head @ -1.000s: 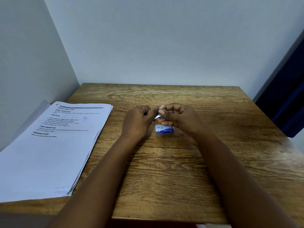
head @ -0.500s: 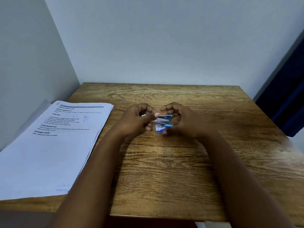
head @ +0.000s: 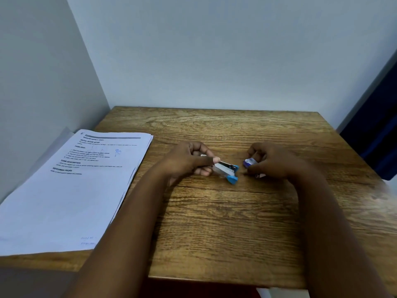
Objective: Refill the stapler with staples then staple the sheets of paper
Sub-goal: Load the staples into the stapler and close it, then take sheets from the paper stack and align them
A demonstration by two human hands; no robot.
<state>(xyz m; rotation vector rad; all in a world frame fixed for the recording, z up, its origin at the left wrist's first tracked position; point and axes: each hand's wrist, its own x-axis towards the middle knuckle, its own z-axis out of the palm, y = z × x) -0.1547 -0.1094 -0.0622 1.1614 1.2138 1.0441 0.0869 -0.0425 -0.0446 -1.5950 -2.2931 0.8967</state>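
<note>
At frame centre, left hand [head: 189, 161] pinches the opened stapler [head: 225, 169], long axis pointing right toward the staple box [head: 250, 162], gripped just beside it by right hand [head: 270, 161].

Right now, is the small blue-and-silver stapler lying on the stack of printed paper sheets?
No, the left hand holds the small blue-and-silver stapler over the bare wooden table, apart from the stack of printed paper sheets.

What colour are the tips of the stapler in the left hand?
Bright blue; the stapler body between them is silvery metal, held by the left hand. The head view is the only view.
</note>
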